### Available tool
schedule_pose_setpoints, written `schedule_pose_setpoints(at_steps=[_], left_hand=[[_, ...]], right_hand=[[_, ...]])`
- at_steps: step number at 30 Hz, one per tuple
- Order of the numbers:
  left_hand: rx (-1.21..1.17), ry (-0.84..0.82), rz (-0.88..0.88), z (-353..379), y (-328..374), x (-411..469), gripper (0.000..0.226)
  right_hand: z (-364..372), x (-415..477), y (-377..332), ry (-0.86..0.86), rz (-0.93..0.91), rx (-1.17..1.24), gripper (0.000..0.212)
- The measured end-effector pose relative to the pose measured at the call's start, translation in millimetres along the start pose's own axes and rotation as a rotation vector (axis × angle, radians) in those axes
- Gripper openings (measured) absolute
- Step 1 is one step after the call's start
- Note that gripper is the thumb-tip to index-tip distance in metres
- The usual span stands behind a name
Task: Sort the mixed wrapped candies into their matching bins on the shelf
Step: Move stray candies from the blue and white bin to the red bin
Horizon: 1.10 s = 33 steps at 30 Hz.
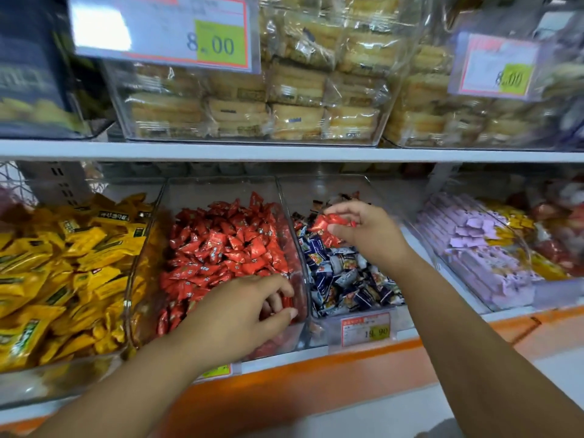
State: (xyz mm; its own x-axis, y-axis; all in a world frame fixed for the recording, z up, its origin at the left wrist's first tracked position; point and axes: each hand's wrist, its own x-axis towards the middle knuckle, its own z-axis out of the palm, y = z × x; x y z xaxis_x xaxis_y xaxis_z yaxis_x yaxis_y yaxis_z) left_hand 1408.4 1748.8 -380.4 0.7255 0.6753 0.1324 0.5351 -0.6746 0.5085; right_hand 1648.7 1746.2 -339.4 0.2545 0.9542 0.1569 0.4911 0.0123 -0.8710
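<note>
Clear plastic bins stand side by side on the lower shelf. The middle bin is heaped with red wrapped candies. The bin to its right holds blue and white wrapped candies. My right hand hovers over the blue and white bin and pinches a few red candies between thumb and fingers. My left hand reaches into the front right corner of the red bin, its fingers curled round red candies there.
A bin of yellow packets stands at the left, a bin of purple packets at the right. Price tags hang on the orange shelf edge. The upper shelf carries clear boxes of wrapped cakes.
</note>
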Motion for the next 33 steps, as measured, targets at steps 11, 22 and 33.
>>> schedule_pose_setpoints(at_steps=[11,22,33], left_hand=[[0.013,0.023,0.039,1.9,-6.0,-4.5,0.024],[0.018,0.007,0.045,3.6,-5.4,-0.5,0.028],[0.016,0.005,0.057,5.0,-7.3,-1.1,0.029]], right_hand=[[37.5,11.0,-52.2,-0.115,-0.14,-0.043,0.029],[52.6,57.3,28.6,-0.338,-0.01,-0.468,0.05],[21.3,34.5,12.7,-0.182,0.017,-0.289,0.017]])
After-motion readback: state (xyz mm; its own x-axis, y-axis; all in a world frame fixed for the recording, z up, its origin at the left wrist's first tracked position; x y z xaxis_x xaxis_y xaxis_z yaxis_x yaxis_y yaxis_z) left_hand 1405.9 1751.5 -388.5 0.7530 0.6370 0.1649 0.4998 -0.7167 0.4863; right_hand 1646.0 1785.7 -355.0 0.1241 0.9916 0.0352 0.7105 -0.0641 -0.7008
